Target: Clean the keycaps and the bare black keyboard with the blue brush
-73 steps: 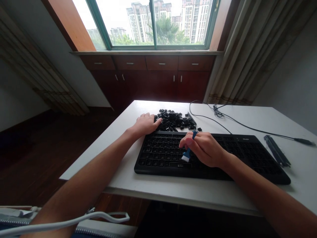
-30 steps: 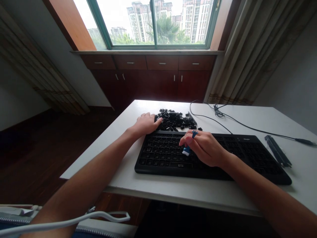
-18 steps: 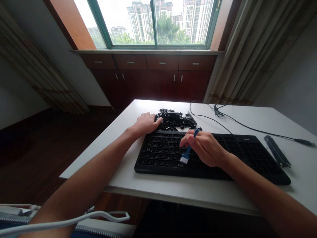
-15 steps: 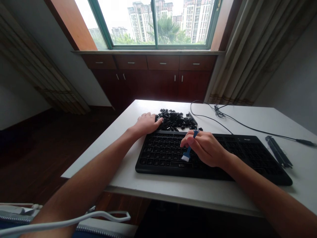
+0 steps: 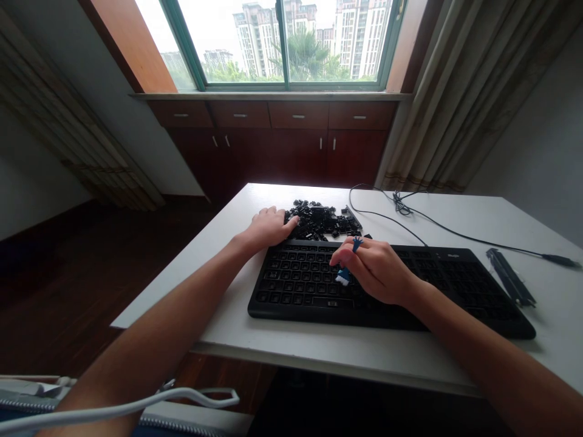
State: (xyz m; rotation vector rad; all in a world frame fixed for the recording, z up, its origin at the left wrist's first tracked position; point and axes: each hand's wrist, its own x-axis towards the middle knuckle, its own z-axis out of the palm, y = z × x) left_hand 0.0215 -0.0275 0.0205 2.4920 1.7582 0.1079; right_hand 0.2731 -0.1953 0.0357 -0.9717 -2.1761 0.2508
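Nearest to the camera, at the lower left, a white cord point(image 5: 136, 403) was seen crossing in front of zipped fabric point(image 5: 27, 408). Beyond it, the white table point(image 5: 273, 343) was reached over by both forearms point(image 5: 191, 297). A black keyboard point(image 5: 392, 317) was laid lengthwise toward the table's near side, its rows of key sockets exposed.

The right hand point(image 5: 373, 267) was held over the middle of the keyboard, with a small blue brush point(image 5: 345, 275) pinched between thumb and curled fingers. The white bristles were pointed down at the sockets, behind the long space-bar slot, and the splayed, hand-shaped end was left showing above the fingers. Whether the keyboard was touched by the bristles could not be told.

The left hand point(image 5: 272, 227) was placed well apart from the right, palm down with fingers extended, by the keyboard's far left corner and at the left edge of a heap of black keycaps point(image 5: 319, 220). Whatever lay under the palm was hidden.

Just beside the keyboard's right end, a black strip point(image 5: 510, 276) was laid at a slant. Behind, a thin black cable point(image 5: 401, 204) was looped and bundled. Past the table, a dark red cupboard point(image 5: 273, 149) was set beneath a green-framed window point(image 5: 285, 48), flanked by curtains point(image 5: 437, 121). Outside, tall buildings point(image 5: 259, 39) and a palm tree point(image 5: 305, 51) could be seen.
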